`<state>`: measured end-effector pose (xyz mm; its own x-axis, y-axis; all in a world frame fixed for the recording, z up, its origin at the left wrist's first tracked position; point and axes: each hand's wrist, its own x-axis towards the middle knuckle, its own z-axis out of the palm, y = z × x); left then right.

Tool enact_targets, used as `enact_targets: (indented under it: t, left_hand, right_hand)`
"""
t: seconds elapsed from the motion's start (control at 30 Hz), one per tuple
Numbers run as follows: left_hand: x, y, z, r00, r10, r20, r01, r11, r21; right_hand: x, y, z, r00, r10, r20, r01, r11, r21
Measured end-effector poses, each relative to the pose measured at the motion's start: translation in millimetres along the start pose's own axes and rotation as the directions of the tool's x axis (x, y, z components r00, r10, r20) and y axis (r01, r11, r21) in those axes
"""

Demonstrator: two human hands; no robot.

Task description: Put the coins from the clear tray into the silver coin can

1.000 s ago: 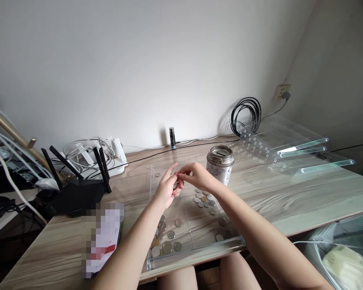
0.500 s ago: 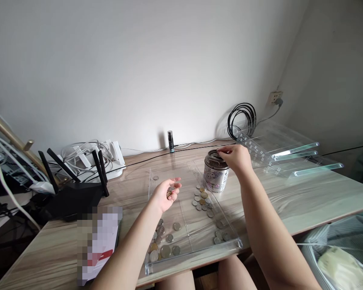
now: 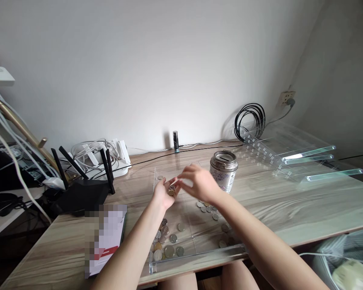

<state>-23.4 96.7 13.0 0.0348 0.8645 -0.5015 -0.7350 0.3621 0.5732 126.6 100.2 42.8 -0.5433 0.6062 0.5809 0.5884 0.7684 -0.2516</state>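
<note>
My left hand [image 3: 165,192] is held palm up over a clear plastic tray [image 3: 196,256] and cups several coins [image 3: 171,190]. My right hand [image 3: 197,182] reaches across to that palm, its fingertips pinching at the coins there; motion blurs it a little. A silver coin tin [image 3: 224,170] with a slot in its lid stands just right of my right hand. More loose coins lie in the tray, one group [image 3: 166,243] near the front left and another [image 3: 208,208] under my right wrist.
A black router [image 3: 81,189] with antennas and a white power strip with cables [image 3: 93,159] sit at the left. A blurred booklet [image 3: 104,237] lies front left. Clear acrylic trays [image 3: 293,155] and a black cable coil [image 3: 249,119] stand at the right; a small dark tube [image 3: 176,141] stands by the wall.
My right hand went from my left palm to the slot of the tin, then came back to the coins in my left palm. My left hand stayed cupped over the tray.
</note>
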Motion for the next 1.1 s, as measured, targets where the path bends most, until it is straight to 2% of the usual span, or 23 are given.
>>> enact_targets:
  t: [0.1,0.17,0.23,0.3,0.4,0.53,0.63,0.67,0.73,0.8,0.87,0.9,0.97,1.0,1.03,1.1]
  left_hand:
    - [1,-1,-0.2,0.999,-0.031,0.033,0.029,0.997,0.072]
    - [0,-3,0.5,0.997,-0.052,0.061,0.045,0.994,0.102]
    - [-2,-5,1.5,0.996,-0.05,0.074,0.043,0.995,0.095]
    - [-3,-7,2.8,0.995,-0.033,0.09,0.027,0.997,0.071]
    - [-6,-8,5.1,0.991,-0.017,0.129,0.007,0.997,0.074]
    - [-7,-8,6.3,0.972,-0.118,0.203,0.059,0.959,0.276]
    - [-5,-7,4.0,0.942,-0.232,0.241,0.128,0.915,0.382]
    - [-5,-7,2.8,0.936,-0.247,0.249,0.136,0.911,0.39]
    - [-4,-8,0.6,0.942,-0.214,0.257,0.099,0.912,0.398]
    - [-5,-9,-0.6,0.956,-0.139,0.258,0.015,0.903,0.43]
    - [-7,-11,-0.4,0.962,-0.09,0.259,-0.048,0.875,0.481]
    - [-9,-12,0.2,0.961,-0.078,0.265,-0.069,0.86,0.505]
    - [-11,-13,1.7,0.956,-0.068,0.284,-0.106,0.824,0.557]
    - [-12,-14,2.4,0.954,-0.06,0.295,-0.132,0.797,0.59]
    - [-13,-15,3.1,0.951,-0.047,0.305,-0.164,0.76,0.629]
    - [-14,-16,3.8,0.947,-0.016,0.322,-0.228,0.672,0.704]
  right_hand:
    - [1,-11,23,0.962,-0.151,0.228,0.14,0.988,0.065]
    - [2,-10,30,0.938,-0.175,0.298,0.16,0.984,0.073]
    - [3,-7,30,0.937,-0.148,0.316,0.15,0.989,0.019]
    - [4,-5,26,0.956,-0.08,0.282,0.103,0.992,-0.066]
    - [5,-3,18,0.981,0.066,0.183,-0.038,0.987,-0.153]
    - [5,-3,14,0.965,0.234,0.122,-0.217,0.966,-0.14]
    - [4,-5,12,0.966,0.226,0.123,-0.216,0.972,-0.09]
    - [4,-4,9,0.975,0.203,0.091,-0.197,0.978,-0.071]
    - [4,1,-2,0.981,0.183,-0.062,-0.187,0.981,-0.056]
    - [2,15,-19,0.93,0.24,-0.277,-0.267,0.961,-0.066]
    - [-1,35,-38,0.831,0.352,-0.432,-0.417,0.907,-0.063]
    - [-3,46,-46,0.775,0.418,-0.474,-0.497,0.867,-0.049]
    - [-8,66,-58,0.684,0.553,-0.475,-0.63,0.776,-0.004]
    - [-10,74,-61,0.661,0.598,-0.453,-0.672,0.741,-0.003]
    - [-12,80,-62,0.66,0.619,-0.426,-0.69,0.723,-0.018]
    - [-15,87,-60,0.699,0.597,-0.395,-0.675,0.732,-0.089]
